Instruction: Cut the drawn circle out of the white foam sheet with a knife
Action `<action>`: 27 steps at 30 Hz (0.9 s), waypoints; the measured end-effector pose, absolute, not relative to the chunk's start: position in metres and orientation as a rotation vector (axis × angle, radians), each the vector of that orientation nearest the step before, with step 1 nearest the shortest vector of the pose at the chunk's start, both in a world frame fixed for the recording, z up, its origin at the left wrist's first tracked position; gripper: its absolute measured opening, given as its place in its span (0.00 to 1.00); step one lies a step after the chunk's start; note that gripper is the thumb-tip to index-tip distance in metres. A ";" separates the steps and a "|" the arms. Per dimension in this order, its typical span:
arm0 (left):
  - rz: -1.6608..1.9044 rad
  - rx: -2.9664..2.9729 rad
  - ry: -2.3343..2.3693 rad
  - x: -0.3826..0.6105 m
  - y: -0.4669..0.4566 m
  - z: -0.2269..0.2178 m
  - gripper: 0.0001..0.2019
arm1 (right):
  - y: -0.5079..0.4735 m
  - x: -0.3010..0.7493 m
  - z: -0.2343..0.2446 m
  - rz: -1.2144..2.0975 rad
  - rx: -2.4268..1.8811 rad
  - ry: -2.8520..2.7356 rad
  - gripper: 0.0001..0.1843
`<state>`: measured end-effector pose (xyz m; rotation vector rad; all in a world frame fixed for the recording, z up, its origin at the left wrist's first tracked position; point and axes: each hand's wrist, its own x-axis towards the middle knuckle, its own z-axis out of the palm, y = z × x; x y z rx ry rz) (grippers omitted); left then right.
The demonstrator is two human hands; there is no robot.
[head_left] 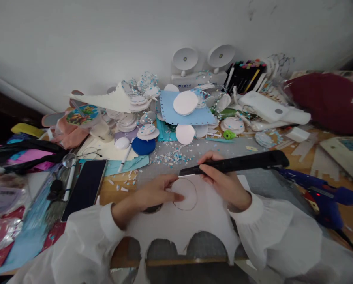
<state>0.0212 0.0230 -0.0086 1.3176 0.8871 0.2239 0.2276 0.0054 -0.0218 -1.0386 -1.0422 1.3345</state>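
My right hand [220, 179] grips a black utility knife [241, 162], its blade pointing left and touching or just above the top edge of a pencilled circle [186, 195]. That circle is drawn on a white sheet [176, 223] with several round holes along its near edge. My left hand [153, 193] lies on the sheet, thumb on the circle and fingers near the blade tip, pressing down with nothing held. Under the sheet is a grey cutting mat [167, 157].
White paper discs [185, 102] and blue-white confetti [172, 157] lie beyond my hands. A phone [84, 189] is at left; a blue glue gun [324, 197] with a red light sits at right. Markers [247, 77] and a twin-head white lamp [198, 79] stand by the wall.
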 end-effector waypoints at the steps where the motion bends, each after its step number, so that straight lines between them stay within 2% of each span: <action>1: 0.234 1.343 0.898 0.021 0.022 -0.009 0.15 | 0.005 0.228 -0.024 1.342 -1.046 -1.072 0.07; 11: 0.236 1.312 0.817 0.017 0.020 -0.008 0.11 | 0.003 0.224 -0.034 1.223 -1.060 -1.092 0.08; 17: 0.213 1.643 1.219 0.020 0.007 -0.006 0.07 | 0.002 0.229 -0.029 1.260 -1.071 -1.308 0.10; 27: 0.239 1.683 1.439 0.025 -0.008 -0.016 0.13 | 0.006 0.231 -0.023 1.283 -1.151 -1.459 0.06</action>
